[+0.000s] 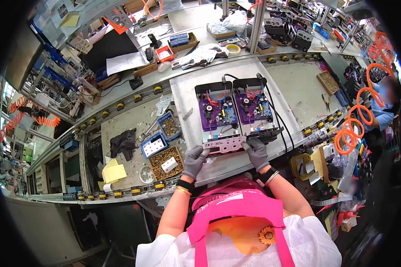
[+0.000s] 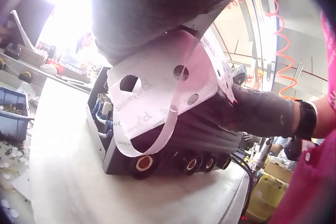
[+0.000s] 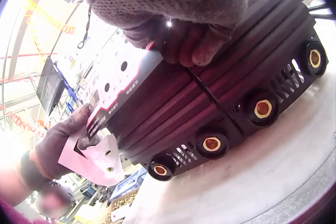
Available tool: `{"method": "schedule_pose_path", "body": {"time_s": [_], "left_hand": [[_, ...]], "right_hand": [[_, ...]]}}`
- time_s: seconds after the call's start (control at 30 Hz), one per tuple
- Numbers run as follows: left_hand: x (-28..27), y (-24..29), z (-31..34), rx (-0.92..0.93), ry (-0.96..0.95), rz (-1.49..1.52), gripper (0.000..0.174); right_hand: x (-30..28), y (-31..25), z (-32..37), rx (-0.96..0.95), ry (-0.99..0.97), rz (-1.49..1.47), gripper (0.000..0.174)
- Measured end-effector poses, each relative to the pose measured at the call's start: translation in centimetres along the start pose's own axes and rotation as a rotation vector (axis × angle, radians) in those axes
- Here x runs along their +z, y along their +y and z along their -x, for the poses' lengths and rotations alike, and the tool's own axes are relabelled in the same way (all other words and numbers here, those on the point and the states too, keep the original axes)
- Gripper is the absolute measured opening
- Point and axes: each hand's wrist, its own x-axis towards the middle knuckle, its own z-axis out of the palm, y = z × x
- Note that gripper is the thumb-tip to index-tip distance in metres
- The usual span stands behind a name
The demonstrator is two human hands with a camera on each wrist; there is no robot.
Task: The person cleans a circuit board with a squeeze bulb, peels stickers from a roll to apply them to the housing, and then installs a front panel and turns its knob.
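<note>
A panel sticker (image 1: pixel 223 146) printed "ZX7-315" is held taut between both grey-gloved hands, low in front of two open machines. The left hand (image 1: pixel 194 161) pinches its left end and the right hand (image 1: pixel 256 153) its right end. In the left wrist view the sticker's pale backing paper (image 2: pixel 152 100) shows round holes, and a loose strip of it curls down. Just behind, the ribbed black front panel (image 3: pixel 184 108) of a machine carries several brass-ringed sockets (image 3: pixel 211 144). Purple circuit boards (image 1: pixel 218 111) with wires sit inside the open housings.
Both machines stand on a pale board (image 1: pixel 182 89) across a roller line. To the left are a blue bin of screws (image 1: pixel 168 127), a blue bin with white cards (image 1: pixel 153 147) and a carton of small brass parts (image 1: pixel 158 169). Black cables (image 1: pixel 278 115) trail down the right side.
</note>
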Motion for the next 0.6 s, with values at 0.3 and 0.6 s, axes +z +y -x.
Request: {"method": "schedule_pose_path", "body": {"time_s": [0.3, 0.6], "left_hand": [[-0.2, -0.9, -0.3, 0.067, 0.031, -0.102, 0.023], [0.0, 0.1, -0.2, 0.076, 0.035, -0.166, 0.021]], "right_hand": [[0.2, -0.2, -0.1, -0.010, 0.011, 0.018, 0.015], [0.6, -0.5, -0.2, 0.002, 0.062, 0.013, 0.015]]}}
